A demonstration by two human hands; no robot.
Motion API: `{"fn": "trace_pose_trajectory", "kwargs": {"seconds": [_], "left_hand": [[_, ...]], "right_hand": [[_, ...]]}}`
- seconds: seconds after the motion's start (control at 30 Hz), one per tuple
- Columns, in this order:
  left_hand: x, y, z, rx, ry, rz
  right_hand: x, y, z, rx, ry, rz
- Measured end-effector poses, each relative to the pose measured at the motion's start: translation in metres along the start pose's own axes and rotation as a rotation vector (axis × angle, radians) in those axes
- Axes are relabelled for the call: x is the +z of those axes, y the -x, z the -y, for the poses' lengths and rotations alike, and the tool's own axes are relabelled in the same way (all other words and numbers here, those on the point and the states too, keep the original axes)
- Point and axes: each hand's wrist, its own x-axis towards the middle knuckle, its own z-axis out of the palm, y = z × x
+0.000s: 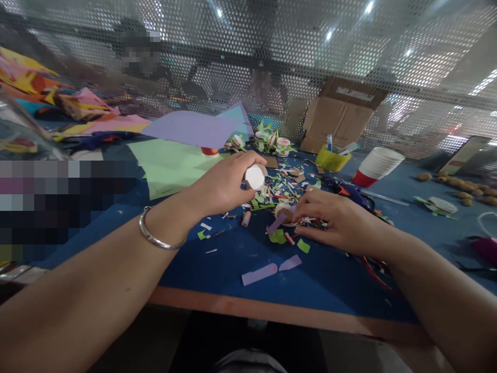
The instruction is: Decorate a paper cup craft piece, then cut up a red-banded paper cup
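Bare forearms, blue table strewn with paper scraps, perforated screen behind

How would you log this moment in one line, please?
left hand: holding white disc | right hand: at purple strip, grip unclear | table: paper scraps, stacked cups

Dim table, white points of glare across the perforated screen, slight blur, wide-angle stretch toward the edges.
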Motion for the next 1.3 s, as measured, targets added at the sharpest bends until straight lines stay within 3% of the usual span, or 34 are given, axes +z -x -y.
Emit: {"fn": "trace_pose_trajectory", "kwargs": {"seconds": [0.1,0.23,0.43,0.6,0.7,0.87,0.97,1.13,1.3], "left_hand": [[0.001,0.0,0.0,-0.001,0.016,-0.009],[0.002,0.0,0.0,-0.031,0.118,-0.008],[0.008,-0.001,0.003,-0.091,0.33,0.083],[0.016,0.0,-0.002,-0.116,0.54,0.198],[0.022,0.0,-0.006,-0.127,0.664,0.205],[0.025,-0.003,-0.017,-0.415,1.064,0.047],[0.025,-0.003,-0.026,-0.507,1.274,0.087],[0.033,-0.001,-0.03,-0.469,1.275,0.211],[0.037,-0.001,-0.029,-0.415,1.204,0.2]], "right_hand": [[0.004,0.0,-0.002,-0.012,0.034,-0.003],[0.003,-0.001,0.002,-0.044,-0.01,-0.103],[-0.003,-0.001,0.008,-0.05,-0.016,-0.265],[-0.003,-0.001,0.009,-0.018,-0.002,-0.293],[-0.003,-0.001,0.011,-0.027,-0.031,-0.273],[-0.002,-0.003,0.013,-0.025,-0.06,-0.231],[0.0,-0.004,0.012,-0.028,-0.05,-0.207],[0.003,-0.005,0.011,-0.001,-0.042,-0.179],[0.002,-0.005,0.015,-0.006,-0.117,-0.212]]}}
